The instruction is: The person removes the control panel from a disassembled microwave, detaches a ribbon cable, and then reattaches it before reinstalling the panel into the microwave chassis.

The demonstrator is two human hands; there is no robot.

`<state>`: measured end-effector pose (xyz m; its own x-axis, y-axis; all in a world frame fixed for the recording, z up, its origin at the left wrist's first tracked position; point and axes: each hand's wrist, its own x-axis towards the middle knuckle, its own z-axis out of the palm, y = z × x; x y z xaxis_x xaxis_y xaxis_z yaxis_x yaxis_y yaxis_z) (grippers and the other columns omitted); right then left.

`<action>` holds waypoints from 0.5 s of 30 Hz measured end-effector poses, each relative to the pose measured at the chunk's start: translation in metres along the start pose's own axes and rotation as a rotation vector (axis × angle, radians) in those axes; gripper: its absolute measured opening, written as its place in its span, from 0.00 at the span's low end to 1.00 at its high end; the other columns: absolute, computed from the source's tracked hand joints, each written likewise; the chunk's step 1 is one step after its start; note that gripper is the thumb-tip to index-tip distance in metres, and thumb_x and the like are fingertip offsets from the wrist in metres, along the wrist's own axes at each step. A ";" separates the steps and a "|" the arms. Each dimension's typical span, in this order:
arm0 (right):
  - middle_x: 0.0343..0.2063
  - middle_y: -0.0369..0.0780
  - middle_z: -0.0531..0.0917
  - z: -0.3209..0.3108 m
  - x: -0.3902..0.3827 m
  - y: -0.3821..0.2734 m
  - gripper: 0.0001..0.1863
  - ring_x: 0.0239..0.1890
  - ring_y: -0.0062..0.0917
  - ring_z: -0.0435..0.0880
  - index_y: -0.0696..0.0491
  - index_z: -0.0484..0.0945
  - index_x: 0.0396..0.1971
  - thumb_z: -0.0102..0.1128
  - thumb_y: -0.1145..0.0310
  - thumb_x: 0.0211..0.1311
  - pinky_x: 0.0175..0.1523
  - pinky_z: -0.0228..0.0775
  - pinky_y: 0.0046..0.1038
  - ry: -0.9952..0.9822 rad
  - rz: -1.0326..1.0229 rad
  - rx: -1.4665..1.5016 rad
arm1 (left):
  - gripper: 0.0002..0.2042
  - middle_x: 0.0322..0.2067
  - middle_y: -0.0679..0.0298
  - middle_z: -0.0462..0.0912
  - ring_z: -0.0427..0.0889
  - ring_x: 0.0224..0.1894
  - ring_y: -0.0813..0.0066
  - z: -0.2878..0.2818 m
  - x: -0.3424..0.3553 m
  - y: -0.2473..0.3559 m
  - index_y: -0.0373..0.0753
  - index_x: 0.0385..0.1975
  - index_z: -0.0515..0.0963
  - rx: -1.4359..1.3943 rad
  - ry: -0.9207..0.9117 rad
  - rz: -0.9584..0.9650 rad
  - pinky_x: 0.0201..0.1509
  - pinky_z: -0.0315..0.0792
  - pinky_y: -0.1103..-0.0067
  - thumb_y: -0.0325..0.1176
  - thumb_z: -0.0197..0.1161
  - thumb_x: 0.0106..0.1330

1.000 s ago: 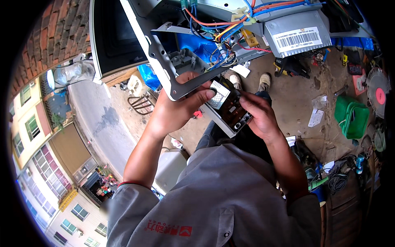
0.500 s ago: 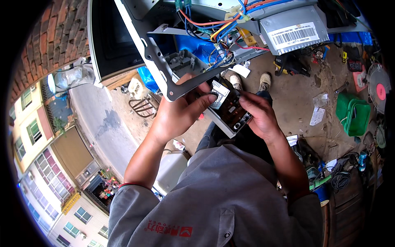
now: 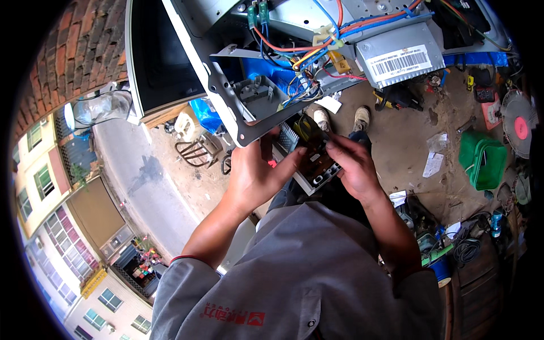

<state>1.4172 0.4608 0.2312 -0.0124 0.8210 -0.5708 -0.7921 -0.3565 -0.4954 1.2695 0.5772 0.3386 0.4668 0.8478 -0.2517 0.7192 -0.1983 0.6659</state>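
Between my two hands is a circuit board (image 3: 324, 165) set in a shallow grey casing, tilted, with dark components, a finned grey heat sink and a yellowish coil on it. My left hand (image 3: 255, 173) is closed around its left side, thumb over the board; its other fingers are partly hidden behind a metal frame. My right hand (image 3: 358, 170) grips the right edge, with its thumb and forefinger close to the components. Just beyond is an opened appliance with a grey metal frame (image 3: 226, 107), and loose coloured wires (image 3: 306, 62) run out of it.
A finned grey metal box (image 3: 396, 59) with a barcode label hangs from the appliance. On the floor to the right are a green basket (image 3: 481, 160), a fan (image 3: 518, 122) and scattered tools and cables. A wooden-backed chair (image 3: 195, 154) stands left, near the street.
My left thumb has shifted off the bright metal part to the board's left side. The board has tilted, showing more of its components and the coil. The view has moved slightly.
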 end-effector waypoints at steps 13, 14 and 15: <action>0.38 0.31 0.80 0.013 -0.010 -0.007 0.17 0.37 0.12 0.80 0.50 0.74 0.54 0.52 0.57 0.73 0.28 0.75 0.19 0.017 0.092 0.034 | 0.13 0.47 0.64 0.81 0.77 0.38 0.86 0.025 -0.018 -0.014 0.31 0.50 0.78 -0.815 0.308 -0.241 0.42 0.70 0.87 0.26 0.64 0.67; 0.38 0.31 0.80 0.014 -0.010 -0.009 0.16 0.38 0.12 0.80 0.50 0.73 0.53 0.52 0.57 0.73 0.28 0.75 0.19 0.022 0.098 0.030 | 0.13 0.49 0.63 0.80 0.77 0.39 0.86 0.027 -0.021 -0.021 0.31 0.49 0.78 -0.763 0.309 -0.246 0.42 0.71 0.86 0.26 0.64 0.67; 0.37 0.31 0.80 0.015 -0.010 -0.009 0.16 0.37 0.12 0.80 0.50 0.73 0.53 0.52 0.57 0.73 0.29 0.75 0.19 0.022 0.101 0.018 | 0.13 0.51 0.61 0.78 0.78 0.40 0.85 0.025 -0.023 -0.020 0.31 0.49 0.79 -0.766 0.301 -0.277 0.43 0.71 0.86 0.26 0.64 0.67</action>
<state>1.4155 0.4628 0.2510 -0.0797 0.7714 -0.6313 -0.7981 -0.4288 -0.4232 1.2575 0.5494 0.3132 0.0925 0.9320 -0.3505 0.1918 0.3288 0.9247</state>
